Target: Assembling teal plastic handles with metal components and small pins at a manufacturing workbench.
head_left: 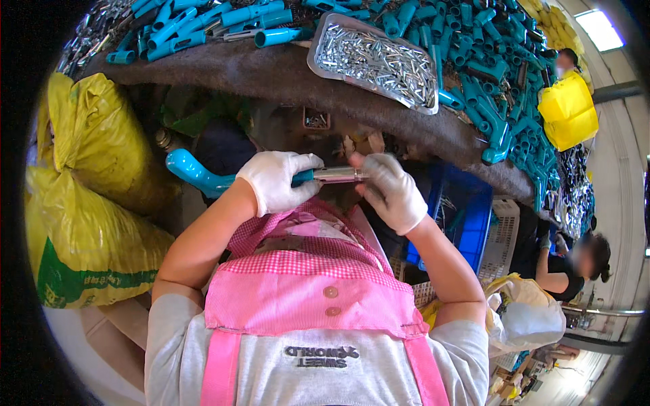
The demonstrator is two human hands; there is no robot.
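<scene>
White-gloved, my left hand (pixel 279 181) is wrapped round a curved teal handle (pixel 191 168), whose rounded end sticks out to the left. From the handle's right end a shiny metal tube (pixel 333 175) runs toward my right hand (pixel 394 191). That hand, gloved too, has its fingers and thumb closed about the tube's far right end; its fingertips are slightly blurred. The piece lies nearly level above my pink apron (pixel 305 291). What sits inside the right palm is hidden.
A metal tray (pixel 379 61) of small silver pins stands on the cloth-covered bench edge (pixel 237 64), among piled teal parts (pixel 474 68). Yellow sacks (pixel 101 203) stand at left. A blue crate (pixel 460 210) is at right. Other people work farther right.
</scene>
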